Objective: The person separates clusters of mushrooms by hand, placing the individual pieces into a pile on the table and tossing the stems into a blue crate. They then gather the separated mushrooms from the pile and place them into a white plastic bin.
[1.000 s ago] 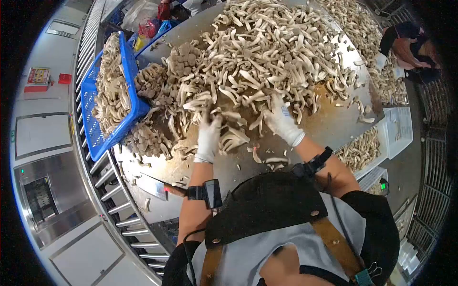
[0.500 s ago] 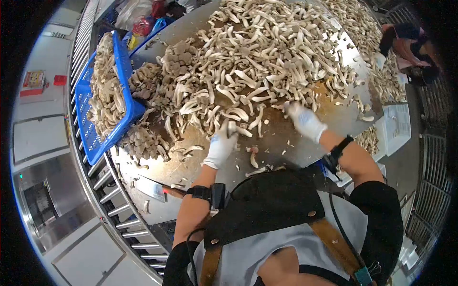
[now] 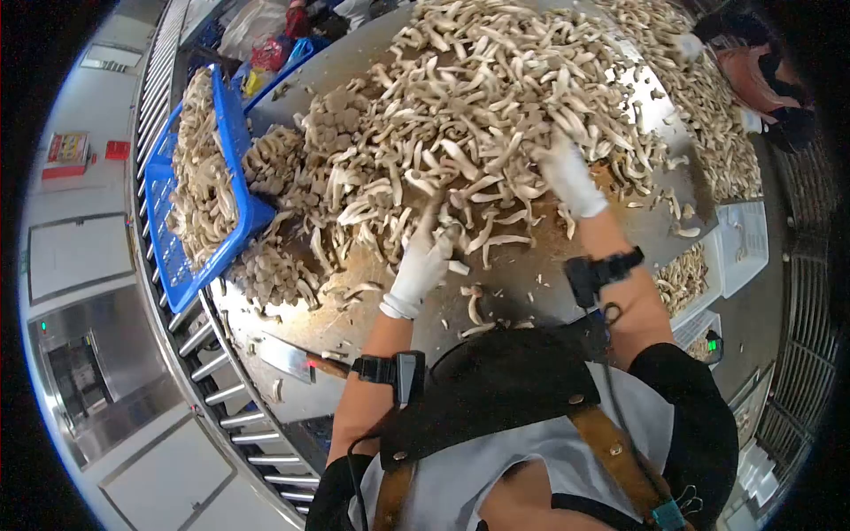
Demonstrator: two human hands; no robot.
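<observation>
My left hand, in a white glove, is at the near edge of a large heap of mushrooms on a metal table. Its index finger points towards the heap, while the other fingers are curled around a mushroom whose pale stem end sticks out. Further right, my right hand, gloved too, reaches into the heap with its fingertips among the mushrooms. Those fingers are blurred and partly covered, so a grip does not show. Several loose mushrooms and scraps lie between my hands and the apron.
A blue basket full of mushrooms stands tilted at left, beside a roller conveyor. A knife lies near my left forearm. White bins stand at right. Another person's sleeve shows at upper right, by more mushrooms.
My right hand has moved forward and slightly right, into the heap. My left hand has shifted a little right, with its index finger now stretched forward. The view has shifted slightly.
</observation>
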